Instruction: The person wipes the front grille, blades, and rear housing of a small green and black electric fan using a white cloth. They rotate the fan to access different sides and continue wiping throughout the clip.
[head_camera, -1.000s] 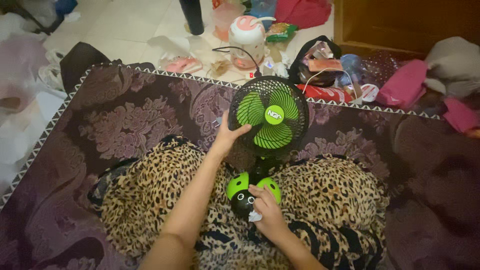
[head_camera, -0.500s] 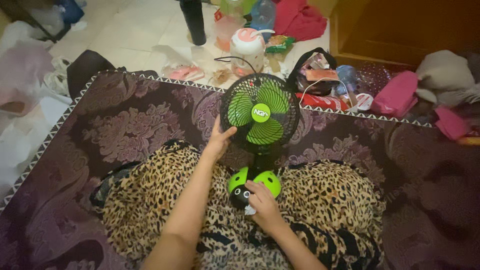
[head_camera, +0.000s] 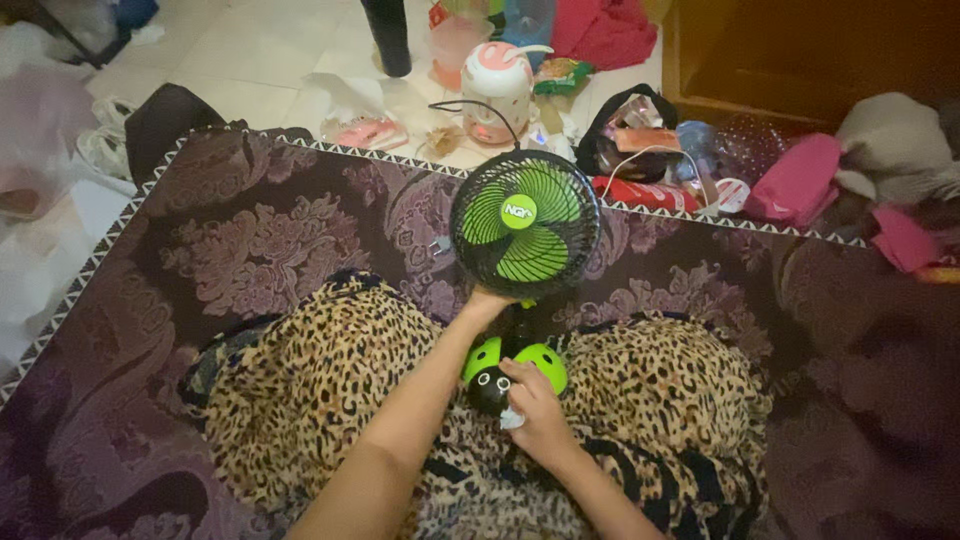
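Fan (head_camera: 525, 225) on lap, left hand (head_camera: 487, 303) gripping cage bottom; right hand (head_camera: 532, 400) – fingers clamped on white tissue (head_camera: 511, 418).

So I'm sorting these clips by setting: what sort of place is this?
Most likely a lived-in room at home, with the person seated on the floor. A patterned purple rug lies over pale tiles, household clutter lines its far edge, and a small green desk fan sits on the lap.

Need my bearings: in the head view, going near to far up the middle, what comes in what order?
Right hand with white tissue → green ladybird-shaped fan base → left hand → black-caged green-bladed fan head → pink-and-white round jug.
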